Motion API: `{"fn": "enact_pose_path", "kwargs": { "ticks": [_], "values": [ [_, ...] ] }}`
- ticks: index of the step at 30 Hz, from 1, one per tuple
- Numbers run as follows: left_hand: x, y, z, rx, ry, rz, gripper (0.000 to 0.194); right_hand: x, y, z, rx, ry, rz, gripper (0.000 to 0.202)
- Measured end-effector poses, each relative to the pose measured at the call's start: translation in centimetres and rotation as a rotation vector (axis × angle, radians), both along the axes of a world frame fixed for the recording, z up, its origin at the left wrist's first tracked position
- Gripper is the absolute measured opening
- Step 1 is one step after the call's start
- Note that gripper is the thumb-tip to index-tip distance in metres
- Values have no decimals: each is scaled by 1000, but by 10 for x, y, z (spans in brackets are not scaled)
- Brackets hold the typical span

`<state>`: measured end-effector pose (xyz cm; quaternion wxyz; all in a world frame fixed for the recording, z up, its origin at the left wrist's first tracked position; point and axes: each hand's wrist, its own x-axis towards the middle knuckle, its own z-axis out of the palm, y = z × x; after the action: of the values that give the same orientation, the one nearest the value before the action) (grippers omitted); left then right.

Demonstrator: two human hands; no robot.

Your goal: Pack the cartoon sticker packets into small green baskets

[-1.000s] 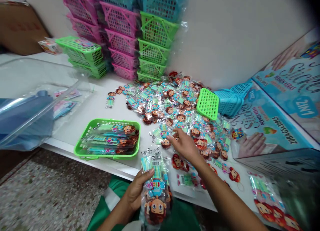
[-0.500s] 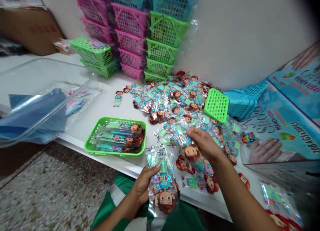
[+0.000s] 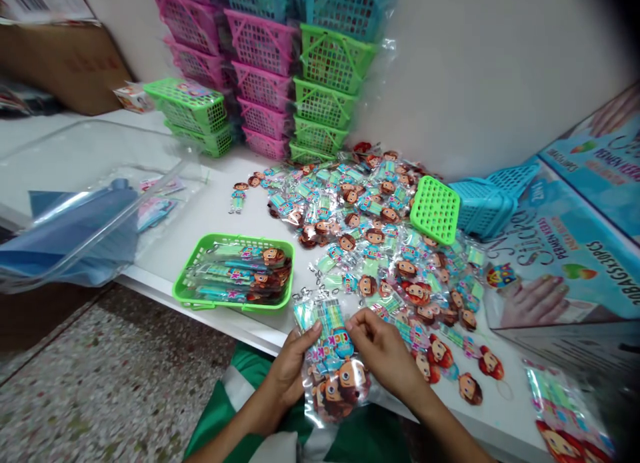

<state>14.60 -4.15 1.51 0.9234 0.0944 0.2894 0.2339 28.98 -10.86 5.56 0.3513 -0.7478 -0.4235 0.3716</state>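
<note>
My left hand is closed around a small stack of clear plastic packets, thumb across the top. Each packet shows a brown-haired cartoon figure, green strips and bright lettering. My right hand is at the stack's right side, its fingers pinched on the edge of the uppermost packet. Just left of the stack, a green plastic basket holds several similar packets lying on their sides. Beyond my hands spreads a large loose heap of the packets, some with red-haired figures.
Pink baskets and green baskets stand stacked at the back. On the right are a green basket, nested blue baskets and a printed carton. A clear plastic bin lies left. The table's front edge borders my lap.
My right hand has come from the heap toward me and left, bringing a packet onto the stack in my left hand. The left hand has hardly moved.
</note>
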Motion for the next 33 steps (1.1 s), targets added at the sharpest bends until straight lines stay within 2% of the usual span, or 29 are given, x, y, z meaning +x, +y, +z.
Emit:
{"fn": "enact_pose_path", "kwargs": {
  "ticks": [4, 7, 10, 12, 13, 17, 19, 22, 25, 28, 33],
  "values": [
    [-1, 1, 0, -5, 4, -9, 43, 1, 0, 0, 12, 9, 9, 26],
    [-2, 1, -1, -15, 25, -27, 37, 28, 10, 5, 19, 17, -7, 32],
    [-4, 2, -6, -13, 37, -29, 29, 61, 18, 11, 89, -253, -210, 50],
    [-6, 1, -11, -17, 32, -31, 26, 66, 16, 11, 124, -371, -315, 67],
    [-8, 1, -12, -23, 24, -35, 25, 61, 12, 9, 103, -324, -308, 72],
    [-11, -2, -13, -29, -100, -102, 33, 15, -12, -9, -124, 171, -176, 74],
    [-11, -5, -13, -17, -187, -160, 38, 0, -17, -16, -137, 281, -155, 74],
    [-10, -9, -13, -14, -245, -214, 45, 1, -17, -19, -63, 365, -33, 78],
    [-10, -13, -16, -44, -255, -242, 49, 8, -14, -16, -82, 449, 70, 82],
    [-10, -16, -16, -70, -250, -248, 50, 0, -13, -11, -104, 492, -7, 82],
    [-12, -20, -11, -34, -136, -190, 42, -20, -14, -14, 32, 617, -203, 74]
  ]
}}
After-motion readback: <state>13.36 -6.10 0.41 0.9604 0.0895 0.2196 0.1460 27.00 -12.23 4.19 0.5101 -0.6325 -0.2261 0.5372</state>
